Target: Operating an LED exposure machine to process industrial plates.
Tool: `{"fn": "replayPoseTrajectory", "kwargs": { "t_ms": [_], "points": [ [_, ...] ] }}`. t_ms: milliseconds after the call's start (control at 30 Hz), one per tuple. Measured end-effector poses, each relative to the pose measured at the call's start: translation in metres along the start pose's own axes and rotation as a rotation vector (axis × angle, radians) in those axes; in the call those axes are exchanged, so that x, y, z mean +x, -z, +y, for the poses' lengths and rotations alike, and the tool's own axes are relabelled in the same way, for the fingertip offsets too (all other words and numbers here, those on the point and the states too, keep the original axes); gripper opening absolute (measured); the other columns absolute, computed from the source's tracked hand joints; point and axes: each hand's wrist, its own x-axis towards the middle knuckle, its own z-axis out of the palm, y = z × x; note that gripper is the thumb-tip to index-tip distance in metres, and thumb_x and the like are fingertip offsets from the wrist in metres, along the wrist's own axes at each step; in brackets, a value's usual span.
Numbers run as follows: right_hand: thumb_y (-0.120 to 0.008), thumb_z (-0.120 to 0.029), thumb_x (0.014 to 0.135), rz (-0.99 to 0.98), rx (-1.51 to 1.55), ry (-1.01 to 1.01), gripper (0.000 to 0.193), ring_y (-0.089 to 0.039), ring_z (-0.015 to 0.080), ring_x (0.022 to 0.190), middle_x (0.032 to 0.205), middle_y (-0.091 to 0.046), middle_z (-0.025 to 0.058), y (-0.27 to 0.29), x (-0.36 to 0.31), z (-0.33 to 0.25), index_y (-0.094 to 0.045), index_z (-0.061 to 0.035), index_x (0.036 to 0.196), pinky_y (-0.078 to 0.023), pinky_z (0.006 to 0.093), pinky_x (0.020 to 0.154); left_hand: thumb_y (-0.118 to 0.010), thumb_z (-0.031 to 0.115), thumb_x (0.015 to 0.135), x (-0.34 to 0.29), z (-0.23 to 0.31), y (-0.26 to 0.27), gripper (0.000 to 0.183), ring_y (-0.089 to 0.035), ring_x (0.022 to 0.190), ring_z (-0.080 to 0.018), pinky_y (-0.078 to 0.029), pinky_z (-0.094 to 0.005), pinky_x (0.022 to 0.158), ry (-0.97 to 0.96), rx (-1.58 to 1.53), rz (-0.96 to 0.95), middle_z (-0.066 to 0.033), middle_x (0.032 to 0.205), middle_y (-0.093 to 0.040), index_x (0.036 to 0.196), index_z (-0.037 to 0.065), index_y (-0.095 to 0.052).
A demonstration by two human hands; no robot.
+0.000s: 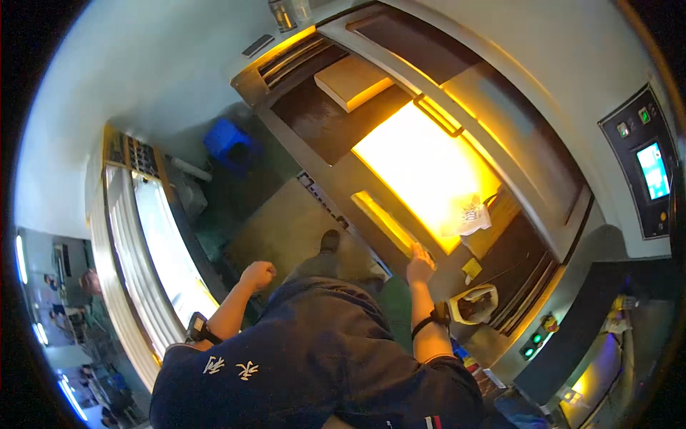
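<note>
My left hand (259,274) hangs over the floor to the left of the machine bench, its fingers curled into a fist with nothing visible in them. My right hand (421,267) is at the bench's front edge, its fingers closed around the near end of a long, narrow flat bar (382,219) lit yellow. The bar slants away to the far left, in front of a brightly glowing panel (421,161). Its exact kind cannot be made out. A crumpled clear plastic bag (473,218) lies on the panel's near right corner.
A pale block-like box (351,80) rests at the bench's far left. Near my right forearm stand a round-mouthed container (474,306) and a small yellow piece (471,269). A control panel (642,161) is on the right wall. A blue stool (227,143) and a lit rack (168,236) stand leftward.
</note>
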Motion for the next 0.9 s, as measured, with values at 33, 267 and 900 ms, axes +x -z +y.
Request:
{"fn": "replayPoseTrajectory", "kwargs": {
  "t_ms": [33,267,900],
  "points": [
    [-0.047,-0.012,0.093,-0.033,-0.016,-0.044,0.046,-0.052,0.0279,0.127,0.142,-0.054,0.0024,-0.008,0.004,-0.006,-0.055,-0.0246,0.136,-0.040,0.0471,0.106,-0.056,0.022,0.081,-0.001,-0.024,-0.003,0.024,-0.068,0.096,-0.0329,-0.052,-0.0452,0.085,0.015,-0.011,0.002,-0.0138,0.098,-0.072,0.091,0.010,-0.074],
    [-0.062,-0.021,0.088,-0.190,-0.160,-0.282,0.059,-0.042,0.0299,0.136,0.154,-0.039,0.0069,-0.027,0.018,-0.047,-0.045,-0.0192,0.144,-0.037,0.0474,0.109,-0.062,0.015,0.078,0.039,-0.135,0.008,0.013,-0.068,0.089,-0.0329,-0.053,-0.0443,0.081,-0.124,0.076,-0.122,-0.0136,0.089,-0.072,0.077,0.008,-0.073],
    [-0.070,-0.043,0.082,-0.274,-0.127,-0.378,0.044,-0.065,0.0354,0.104,0.107,-0.069,0.0192,0.044,0.158,-0.282,-0.070,-0.0068,0.108,-0.049,0.0484,0.092,-0.049,0.010,0.076,0.324,-0.259,0.247,0.020,-0.063,0.063,-0.0239,-0.048,-0.0369,0.060,-0.162,-0.500,0.037,-0.0114,0.064,-0.064,0.068,0.003,-0.066]
  ]
}}
